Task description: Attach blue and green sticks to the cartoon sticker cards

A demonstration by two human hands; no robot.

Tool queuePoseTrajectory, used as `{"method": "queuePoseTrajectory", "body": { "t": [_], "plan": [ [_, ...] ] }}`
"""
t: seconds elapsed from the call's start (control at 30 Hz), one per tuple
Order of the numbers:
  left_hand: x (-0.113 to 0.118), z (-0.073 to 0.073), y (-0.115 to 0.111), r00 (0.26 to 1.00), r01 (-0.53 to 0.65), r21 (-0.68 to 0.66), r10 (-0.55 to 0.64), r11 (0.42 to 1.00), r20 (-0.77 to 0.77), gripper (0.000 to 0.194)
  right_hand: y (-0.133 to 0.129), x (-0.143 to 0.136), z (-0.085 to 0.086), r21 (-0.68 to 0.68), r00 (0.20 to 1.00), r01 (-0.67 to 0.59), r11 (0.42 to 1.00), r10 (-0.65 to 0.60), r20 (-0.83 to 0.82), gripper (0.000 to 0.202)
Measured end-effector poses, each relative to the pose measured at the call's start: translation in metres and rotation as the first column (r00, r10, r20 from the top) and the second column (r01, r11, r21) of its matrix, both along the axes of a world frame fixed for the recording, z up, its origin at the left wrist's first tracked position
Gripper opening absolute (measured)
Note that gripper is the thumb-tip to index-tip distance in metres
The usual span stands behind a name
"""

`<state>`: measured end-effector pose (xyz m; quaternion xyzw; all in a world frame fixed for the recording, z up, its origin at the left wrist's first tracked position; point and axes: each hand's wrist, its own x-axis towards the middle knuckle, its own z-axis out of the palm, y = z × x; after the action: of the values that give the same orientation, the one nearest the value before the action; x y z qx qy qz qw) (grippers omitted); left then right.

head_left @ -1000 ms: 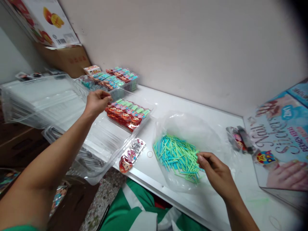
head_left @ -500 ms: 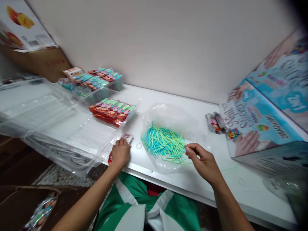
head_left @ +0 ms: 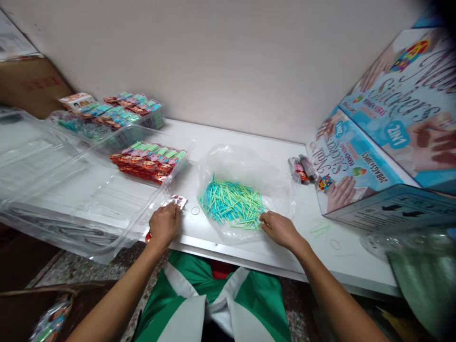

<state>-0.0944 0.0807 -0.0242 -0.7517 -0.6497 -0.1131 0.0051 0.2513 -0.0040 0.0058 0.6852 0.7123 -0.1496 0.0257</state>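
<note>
A clear plastic bag (head_left: 245, 161) lies open on the white table, holding a heap of green and blue sticks (head_left: 231, 204). At the heap's right edge is my right hand (head_left: 280, 229), fingers closed together; what they pinch, if anything, is too small to tell. My left hand (head_left: 164, 223) is closed on a small red and silver packet (head_left: 180, 201) at the table's front edge, covering most of it. A rubber band (head_left: 195, 210) lies between that packet and the bag. Rows of red packets (head_left: 147, 161) stand in a clear tray left of the bag.
Large blue boxes (head_left: 356, 156) stand at the right, with small dark packets (head_left: 301, 169) beside them. Loose green sticks (head_left: 319, 230) and another rubber band (head_left: 335, 244) lie at the right front. More filled trays (head_left: 156, 116) sit at the back left.
My right hand has come down against the heap's right edge, its fingers more closed. My left hand stays on the packet. The whole view has shifted, bringing more of the blue boxes into sight.
</note>
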Motion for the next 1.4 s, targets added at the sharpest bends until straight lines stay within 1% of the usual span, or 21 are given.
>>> {"method": "queuePoseTrajectory", "body": {
  "t": [0.07,0.13,0.17,0.2,0.23,0.27,0.3,0.33,0.37,0.4,0.47,0.6,0.67,0.73,0.83,0.9,0.97,1.07,1.13,1.27,1.4],
  "plan": [
    [-0.003,0.009,-0.002,0.995,-0.002,0.096,-0.008,0.995,0.101,0.036,-0.002,-0.002,-0.005,-0.069,0.997,-0.039,0.997,0.044,0.063,0.012],
    [0.0,0.023,-0.007,0.972,0.042,0.189,-0.084,0.981,0.221,0.031,-0.004,-0.004,-0.007,-0.092,0.996,-0.055,0.994,0.061,0.067,0.01],
    [0.003,0.031,-0.012,0.949,0.101,0.213,-0.158,0.972,0.272,0.028,-0.004,-0.007,-0.008,-0.095,0.995,-0.062,0.994,0.069,0.071,0.011],
    [0.008,0.04,-0.019,0.917,0.195,0.218,-0.257,0.956,0.307,0.025,-0.004,-0.009,-0.01,-0.095,0.994,-0.072,0.993,0.079,0.074,0.013],
    [0.015,0.048,-0.027,0.87,0.324,0.197,-0.373,0.925,0.322,0.023,-0.004,-0.013,-0.011,-0.094,0.993,-0.081,0.992,0.089,0.077,0.015],
    [0.023,0.054,-0.035,0.807,0.478,0.148,-0.499,0.866,0.315,0.022,-0.003,-0.017,-0.013,-0.093,0.992,-0.091,0.991,0.099,0.079,0.017],
    [0.032,0.057,-0.044,0.733,0.623,0.074,-0.614,0.779,0.294,0.021,-0.001,-0.021,-0.016,-0.091,0.991,-0.099,0.991,0.106,0.081,0.018],
    [0.042,0.058,-0.053,0.668,0.721,0.001,-0.696,0.692,0.263,0.02,0.002,-0.024,-0.019,-0.088,0.991,-0.101,0.991,0.108,0.082,0.017],
    [0.053,0.055,-0.061,0.616,0.782,-0.057,-0.755,0.621,0.224,0.019,0.006,-0.027,-0.022,-0.082,0.991,-0.096,0.992,0.103,0.083,0.016],
    [0.062,0.05,-0.067,0.582,0.812,-0.087,-0.792,0.577,0.185,0.017,0.009,-0.03,-0.025,-0.072,0.992,-0.085,0.994,0.09,0.082,0.017],
    [0.081,0.033,-0.074,0.552,0.833,-0.113,-0.827,0.541,0.11,0.015,0.018,-0.03,-0.029,-0.041,0.996,-0.044,0.998,0.047,0.074,0.02],
    [0.106,0.001,-0.066,0.571,0.815,-0.12,-0.821,0.567,-0.004,0.021,0.035,-0.016,-0.029,0.036,0.997,0.07,0.997,-0.071,0.009,0.022],
    [0.113,-0.007,-0.06,0.563,0.816,-0.134,-0.826,0.562,-0.03,0.019,0.042,-0.004,-0.026,0.065,0.99,0.137,0.988,-0.135,-0.045,0.02],
    [0.116,-0.012,-0.055,0.541,0.829,-0.143,-0.84,0.54,-0.038,0.015,0.046,0.01,-0.024,0.087,0.976,0.203,0.975,-0.195,-0.097,0.02],
    [0.116,-0.01,-0.053,0.52,0.847,-0.114,-0.853,0.52,-0.027,0.012,0.049,0.029,-0.025,0.107,0.946,0.308,0.945,-0.292,-0.142,0.022],
    [0.115,-0.005,-0.056,0.509,0.857,-0.102,-0.861,0.505,0.013,0.013,0.05,0.036,-0.03,0.098,0.923,0.371,0.924,-0.354,-0.151,0.023],
    [0.114,0.001,-0.06,0.486,0.873,-0.104,-0.87,0.477,0.082,0.011,0.05,0.037,-0.036,0.069,0.911,0.395,0.916,-0.38,-0.161,0.023],
    [0.113,0.009,-0.066,0.443,0.897,-0.098,-0.88,0.432,0.171,0.008,0.047,0.026,-0.044,0.008,0.914,0.366,0.93,-0.358,-0.189,0.018],
    [0.113,0.009,-0.069,0.426,0.905,-0.098,-0.884,0.415,0.194,0.009,0.045,0.016,-0.046,-0.022,0.913,0.359,0.933,-0.356,-0.198,0.024],
    [0.113,0.005,-0.071,0.435,0.9,-0.105,-0.877,0.422,0.206,0.01,0.044,-0.004,-0.049,-0.063,0.894,0.408,0.911,-0.412,-0.177,0.05],
    [0.114,0.004,-0.071,0.434,0.901,-0.099,-0.877,0.422,0.206,0.012,0.053,-0.016,-0.053,-0.072,0.875,0.45,0.89,-0.456,-0.163,0.052]
  ]
}}
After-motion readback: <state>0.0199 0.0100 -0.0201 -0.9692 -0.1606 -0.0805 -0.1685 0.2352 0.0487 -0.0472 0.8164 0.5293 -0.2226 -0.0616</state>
